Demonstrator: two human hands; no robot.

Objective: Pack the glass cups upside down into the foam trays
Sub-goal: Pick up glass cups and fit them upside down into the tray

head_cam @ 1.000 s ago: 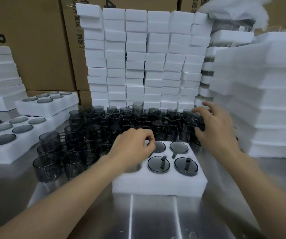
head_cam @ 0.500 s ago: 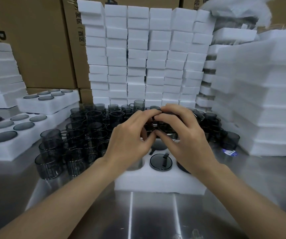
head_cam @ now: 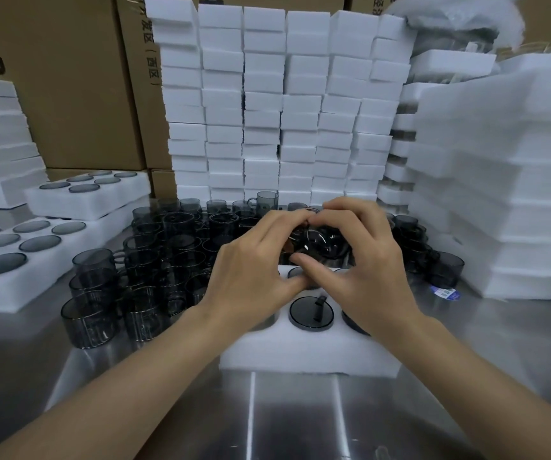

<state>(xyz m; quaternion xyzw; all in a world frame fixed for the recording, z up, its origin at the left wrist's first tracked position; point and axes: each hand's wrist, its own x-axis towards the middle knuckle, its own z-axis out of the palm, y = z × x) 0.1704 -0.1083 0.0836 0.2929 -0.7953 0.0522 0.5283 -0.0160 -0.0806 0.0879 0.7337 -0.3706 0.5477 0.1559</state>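
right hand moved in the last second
Yes: right hand went left, from beyond the tray's right edge to over its back row, meeting the left hand on a cup.

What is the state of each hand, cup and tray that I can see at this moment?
left hand: fingers curled round the held cup.
right hand: grips the same cup from the other side.
held cup: in the air above the front tray.
front tray: holds upside-down cups, partly hidden by the hands.
loose cups: upright, crowded on the table.
left trays: filled, cups upside down.
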